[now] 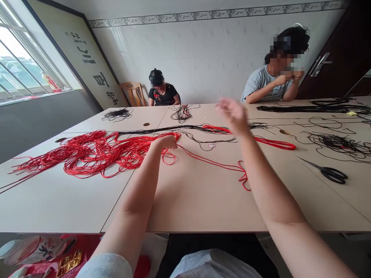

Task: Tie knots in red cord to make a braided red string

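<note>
My left hand (168,142) rests at the right end of a large tangled heap of red cord (116,152), its fingers closed on the cords there. From beside it a thin red strand (208,159) runs right across the table and ends in loose loops. My right hand (233,114) is raised above the table, blurred by motion, with its fingers stretched out and no cord visible in them. Behind and below it lies a long bundle of black cord (162,128) with red lengths. A folded red cord bundle (275,143) lies right of my right forearm.
Black-handled scissors (333,173) lie at the right, points toward the middle. Tangled black cord (339,143) is beyond them. More black cord (118,114) lies at the far left. Two people, one in a black shirt (166,94) and one in grey (261,83), sit across the table (185,208).
</note>
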The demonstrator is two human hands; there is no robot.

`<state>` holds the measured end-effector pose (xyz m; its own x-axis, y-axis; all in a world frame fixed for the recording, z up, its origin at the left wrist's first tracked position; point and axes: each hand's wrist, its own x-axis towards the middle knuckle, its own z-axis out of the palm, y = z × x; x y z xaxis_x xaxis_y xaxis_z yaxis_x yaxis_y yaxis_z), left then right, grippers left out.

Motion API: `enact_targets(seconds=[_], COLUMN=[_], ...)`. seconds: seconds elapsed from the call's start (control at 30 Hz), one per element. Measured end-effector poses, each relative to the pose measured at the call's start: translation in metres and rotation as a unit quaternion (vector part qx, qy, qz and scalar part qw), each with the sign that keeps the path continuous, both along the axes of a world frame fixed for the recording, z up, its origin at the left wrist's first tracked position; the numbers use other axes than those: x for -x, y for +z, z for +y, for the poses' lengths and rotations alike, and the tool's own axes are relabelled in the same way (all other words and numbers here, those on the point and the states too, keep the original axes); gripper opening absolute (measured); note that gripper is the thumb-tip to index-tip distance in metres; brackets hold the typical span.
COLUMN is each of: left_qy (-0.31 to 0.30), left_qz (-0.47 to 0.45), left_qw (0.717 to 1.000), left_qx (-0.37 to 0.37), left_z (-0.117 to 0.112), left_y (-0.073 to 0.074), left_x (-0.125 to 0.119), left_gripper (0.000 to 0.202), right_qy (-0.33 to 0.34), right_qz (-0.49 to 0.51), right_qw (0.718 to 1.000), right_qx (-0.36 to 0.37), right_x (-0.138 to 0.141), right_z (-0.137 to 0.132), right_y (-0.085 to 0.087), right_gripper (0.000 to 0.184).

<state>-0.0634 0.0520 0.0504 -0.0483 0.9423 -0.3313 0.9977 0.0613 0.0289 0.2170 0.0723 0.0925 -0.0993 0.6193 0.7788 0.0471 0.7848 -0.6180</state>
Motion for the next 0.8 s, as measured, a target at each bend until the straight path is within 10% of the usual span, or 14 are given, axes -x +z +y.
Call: enact_targets(seconds=[0.1, 0.33, 0.53, 0.8], left_qy=[-0.015, -0.039, -0.048, -0.023], left_qz=[-0.001, -0.017, -0.032, -0.024], left_qw=[1.0, 0.999, 0.998, 0.999], left_qx=[-0.011, -0.016, 0.012, 0.028], left_z=[0.001, 0.002, 0.0, 0.0], left_y=[0.002, 0.006, 0.008, 0.004], left_x=[-0.005, -0.012, -0.016, -0.004], left_gripper=[0.023, 0.026, 0.024, 0.027], right_qy=[0.06, 0.146, 0.217, 0.128], right_qz=[-0.217, -0.182, -0.043, 0.163], right_qw=[0.953, 0.902, 0.886, 0.926], right_qx=[0.204, 0.362, 0.407, 0.316], right_x=[0.061, 0.11, 0.084, -0.012], right_z=[-0.02, -0.027, -0.011, 0.014], right_y=[-0.04, -0.102, -0.068, 0.007], right_gripper=[0.07, 0.064, 0.019, 0.011])
